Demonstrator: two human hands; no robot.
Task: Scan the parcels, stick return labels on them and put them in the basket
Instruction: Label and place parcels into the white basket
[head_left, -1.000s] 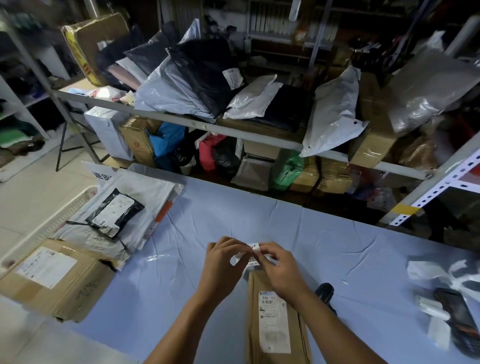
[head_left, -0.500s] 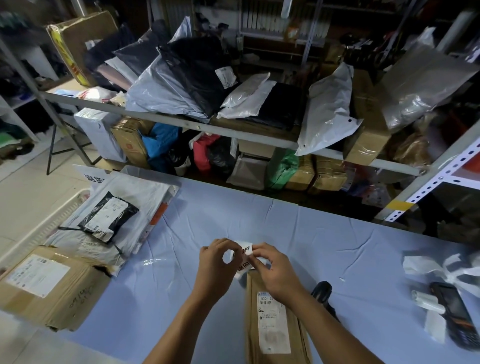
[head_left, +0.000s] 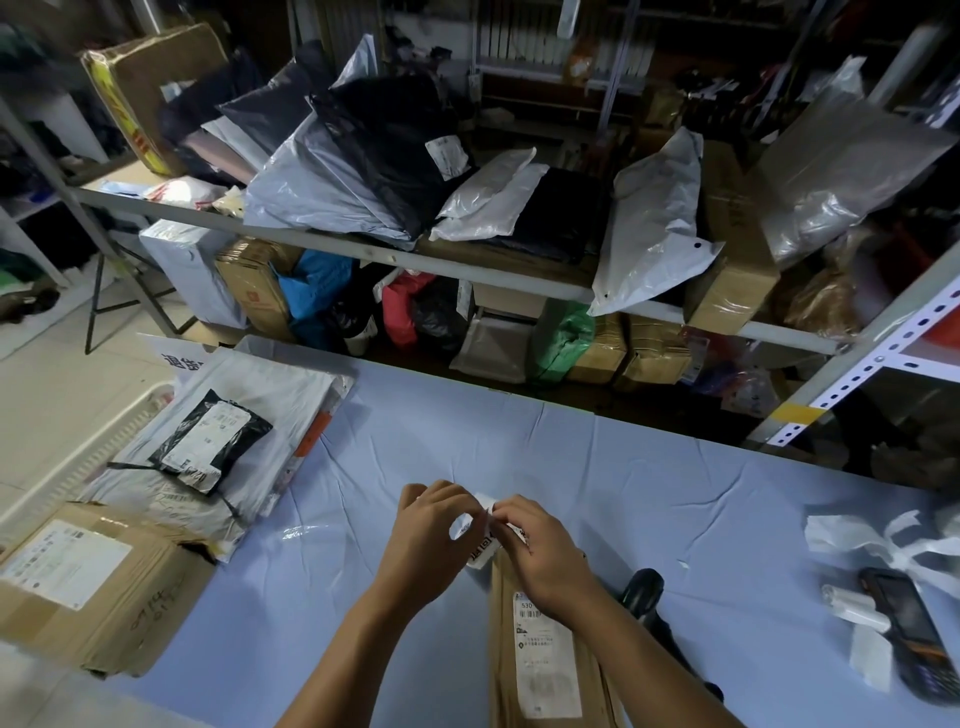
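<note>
A long brown cardboard parcel (head_left: 540, 670) with a white shipping label lies on the blue table in front of me. Just above its far end, my left hand (head_left: 431, 535) and my right hand (head_left: 540, 545) both pinch a small white return label (head_left: 485, 545) with black print. The label hangs between my fingertips, its lower part over the parcel's end. A black handheld scanner (head_left: 644, 597) lies right of the parcel, partly hidden by my right forearm.
A white basket (head_left: 104, 441) at the table's left end holds grey and black mailer bags (head_left: 218, 441). A large cardboard box (head_left: 88, 582) sits before it. A black handheld terminal (head_left: 909, 634) and label backing strips (head_left: 883, 540) lie at the right. Loaded shelves (head_left: 467, 260) stand behind.
My hands have kept working the label between the fingertips and lowered it slightly toward the parcel's end. The parcel has stayed in place.
</note>
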